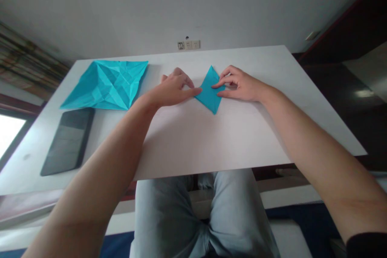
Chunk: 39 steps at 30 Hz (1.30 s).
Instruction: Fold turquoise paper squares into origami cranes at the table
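Note:
A small folded piece of blue paper, roughly kite-shaped, lies on the white table between my hands. My left hand pinches its left corner, thumb on top and the fingers curled at the edge. From the other side, my right hand grips the right edge, with a fingertip on the paper's face and the thumb lower down. The paper's right corner is partly hidden by the right fingers. To the left lies a larger creased sheet of blue paper, unfolded, its surface crossed by fold lines.
A dark tablet lies on the white table, just in front of the creased sheet. Behind the table's far edge, wall sockets are set in the wall. My legs are below the near edge. A curtain hangs at the left.

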Each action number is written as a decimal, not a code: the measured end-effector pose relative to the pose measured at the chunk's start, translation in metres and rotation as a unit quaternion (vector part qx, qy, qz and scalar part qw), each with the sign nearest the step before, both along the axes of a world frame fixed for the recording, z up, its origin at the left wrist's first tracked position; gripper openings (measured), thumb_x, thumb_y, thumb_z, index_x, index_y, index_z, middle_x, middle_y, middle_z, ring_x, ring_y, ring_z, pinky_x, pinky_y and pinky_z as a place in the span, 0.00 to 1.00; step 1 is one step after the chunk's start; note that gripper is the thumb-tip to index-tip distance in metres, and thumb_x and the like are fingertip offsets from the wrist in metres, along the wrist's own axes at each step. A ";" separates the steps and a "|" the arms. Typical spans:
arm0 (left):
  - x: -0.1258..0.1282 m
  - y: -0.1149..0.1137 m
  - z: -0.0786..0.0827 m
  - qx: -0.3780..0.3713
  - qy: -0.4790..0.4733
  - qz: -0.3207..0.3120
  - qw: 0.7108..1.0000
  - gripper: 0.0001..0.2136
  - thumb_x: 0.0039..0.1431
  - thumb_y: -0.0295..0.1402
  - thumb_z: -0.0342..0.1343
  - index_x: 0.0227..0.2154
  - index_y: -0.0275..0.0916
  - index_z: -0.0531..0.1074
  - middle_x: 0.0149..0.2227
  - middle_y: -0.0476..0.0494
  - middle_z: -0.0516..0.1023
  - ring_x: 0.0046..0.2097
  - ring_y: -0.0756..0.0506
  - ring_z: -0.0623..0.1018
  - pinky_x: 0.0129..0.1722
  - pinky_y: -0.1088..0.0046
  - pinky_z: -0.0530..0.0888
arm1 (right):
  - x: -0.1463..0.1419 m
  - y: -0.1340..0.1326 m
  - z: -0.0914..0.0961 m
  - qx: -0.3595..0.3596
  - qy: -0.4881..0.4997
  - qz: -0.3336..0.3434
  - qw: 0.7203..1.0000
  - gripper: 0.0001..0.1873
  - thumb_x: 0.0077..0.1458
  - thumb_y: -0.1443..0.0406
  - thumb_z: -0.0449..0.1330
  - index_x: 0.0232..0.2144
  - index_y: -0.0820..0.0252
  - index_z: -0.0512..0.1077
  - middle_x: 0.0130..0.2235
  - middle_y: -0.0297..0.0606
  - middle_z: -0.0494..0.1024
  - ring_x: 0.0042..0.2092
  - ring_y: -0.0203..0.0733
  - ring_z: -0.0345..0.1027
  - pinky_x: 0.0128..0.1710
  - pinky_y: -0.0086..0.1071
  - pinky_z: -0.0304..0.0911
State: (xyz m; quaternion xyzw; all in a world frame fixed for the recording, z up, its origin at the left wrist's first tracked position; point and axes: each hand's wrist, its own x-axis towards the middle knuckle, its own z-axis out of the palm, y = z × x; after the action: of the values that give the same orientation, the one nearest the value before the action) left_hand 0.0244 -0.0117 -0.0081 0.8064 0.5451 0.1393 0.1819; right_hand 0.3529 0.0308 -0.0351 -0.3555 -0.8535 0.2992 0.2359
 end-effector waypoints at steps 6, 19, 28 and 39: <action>0.004 -0.003 0.011 -0.074 -0.075 0.005 0.994 0.24 0.69 0.62 0.66 0.38 0.44 0.84 0.40 0.41 0.87 0.50 0.35 0.87 0.58 0.53 0.82 | -0.002 -0.002 0.006 -0.025 0.009 0.012 1.000 0.23 0.60 0.39 0.81 0.49 0.42 0.95 0.56 0.43 0.74 0.50 0.52 0.73 0.54 0.50 0.78; 0.001 0.002 0.000 -0.017 -0.061 0.025 0.998 0.19 0.65 0.57 0.70 0.38 0.46 0.88 0.41 0.40 0.89 0.53 0.32 0.86 0.61 0.52 0.82 | -0.004 -0.003 0.008 -0.041 0.009 0.009 0.999 0.27 0.55 0.37 0.83 0.49 0.43 0.94 0.56 0.40 0.74 0.43 0.45 0.66 0.47 0.47 0.73; 0.021 -0.010 0.014 -0.118 -0.198 0.014 0.973 0.24 0.77 0.51 0.51 0.36 0.42 0.87 0.40 0.39 0.90 0.45 0.38 0.86 0.46 0.62 0.83 | -0.004 -0.004 0.008 -0.050 0.012 0.009 0.999 0.27 0.55 0.37 0.83 0.48 0.42 0.94 0.55 0.40 0.73 0.41 0.45 0.64 0.45 0.47 0.72; 0.040 -0.020 -0.008 -0.003 -0.132 -0.047 0.990 0.20 0.66 0.47 0.73 0.56 0.44 0.88 0.51 0.41 0.88 0.45 0.42 0.84 0.58 0.57 0.77 | -0.004 0.000 0.004 -0.027 0.007 0.012 1.000 0.30 0.53 0.36 0.84 0.50 0.44 0.92 0.54 0.41 0.75 0.42 0.46 0.65 0.45 0.46 0.72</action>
State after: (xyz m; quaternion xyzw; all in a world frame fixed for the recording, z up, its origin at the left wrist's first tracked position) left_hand 0.0646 -0.0321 -0.0161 0.8051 0.4781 0.2342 0.2614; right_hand 0.3493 0.0305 -0.0315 -0.3496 -0.8476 0.3276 0.2282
